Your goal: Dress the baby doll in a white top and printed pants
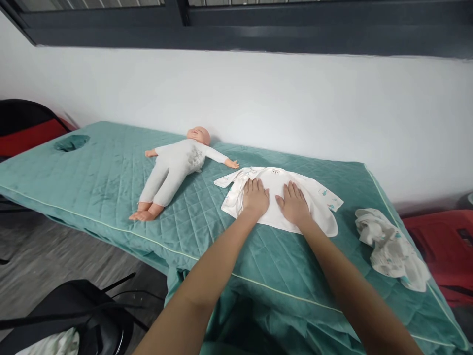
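Longest crosswise, a white shirt (274, 183), neckline toward wall (281, 103), under left hand (255, 198) and right hand (294, 203), fingers outstretched

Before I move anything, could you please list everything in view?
Quilted cover: one, green, across the middle
Doll: one, pale grey body, left of the shirt
Shirt: one, white, flat under both hands
Crumpled cloth: one, white with prints, cover's right end
Case-like object: one, red, right edge
Seat-like object: one, black and red, left edge
Dark object: one, black, lower left
Light cloth: one, whitish-green, bottom left
Wall: one, white, behind the cover
Window frame: one, dark grey, top
Floor: one, grey, lower left
Forearms: two, bare, lower centre
Left hand: one, on the shirt
Right hand: one, on the shirt
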Available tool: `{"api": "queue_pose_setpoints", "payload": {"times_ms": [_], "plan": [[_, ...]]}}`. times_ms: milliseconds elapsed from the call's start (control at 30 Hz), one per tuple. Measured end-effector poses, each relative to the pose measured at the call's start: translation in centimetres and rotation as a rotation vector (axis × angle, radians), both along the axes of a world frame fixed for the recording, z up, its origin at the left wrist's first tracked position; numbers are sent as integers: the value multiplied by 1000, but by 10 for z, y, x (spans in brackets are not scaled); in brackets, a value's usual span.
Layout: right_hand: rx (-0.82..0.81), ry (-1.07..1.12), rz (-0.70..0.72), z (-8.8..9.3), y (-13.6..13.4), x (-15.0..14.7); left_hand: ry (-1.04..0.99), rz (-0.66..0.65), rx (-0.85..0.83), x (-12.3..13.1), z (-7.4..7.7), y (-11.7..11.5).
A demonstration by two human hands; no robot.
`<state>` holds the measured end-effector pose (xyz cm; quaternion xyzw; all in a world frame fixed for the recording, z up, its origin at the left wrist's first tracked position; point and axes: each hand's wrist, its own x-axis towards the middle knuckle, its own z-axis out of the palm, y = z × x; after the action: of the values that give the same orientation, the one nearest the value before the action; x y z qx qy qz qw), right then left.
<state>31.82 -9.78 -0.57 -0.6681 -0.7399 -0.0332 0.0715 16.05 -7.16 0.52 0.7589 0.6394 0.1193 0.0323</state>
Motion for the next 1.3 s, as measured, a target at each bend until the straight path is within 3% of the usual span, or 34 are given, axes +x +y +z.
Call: {"api": "queue_pose_setpoints", "payload": {"times_ms": [167, 367, 467, 533, 633, 800, 933, 1033, 1100, 1167, 1300], "plan": [[37, -30, 61, -4, -27, 4, -16, -51, -11, -8, -2, -28], [121, -6, 160, -5, -78, 14, -57, -108, 91, -24, -3, -85], [144, 5, 192, -4, -107, 17, -145, -119, 190, -39, -3, -111], [159, 17, 203, -4, -127, 17, -235, -44, 318, -56, -4, -119], [166, 47, 216, -2, -155, 16, -355, 87, 456, -94, -8, -107], [128, 266, 335, 16, -177, 8, -427, 206, 355, -151, -12, -49], [85, 649, 300, 40, -146, -20, -395, 237, 248, -165, -10, -7], [11, 1037, 218, 46, -88, -50, -355, 200, 169, -168, -8, 14], [-83, 1233, 56, 44, -40, -70, -335, 175, 141, -170, -8, 23], [-178, 1306, -105, 38, 8, -86, -323, 155, 134, -173, -7, 31], [-162, 1122, -218, 30, 74, -106, -323, 233, 156, -177, -4, 47]]}}
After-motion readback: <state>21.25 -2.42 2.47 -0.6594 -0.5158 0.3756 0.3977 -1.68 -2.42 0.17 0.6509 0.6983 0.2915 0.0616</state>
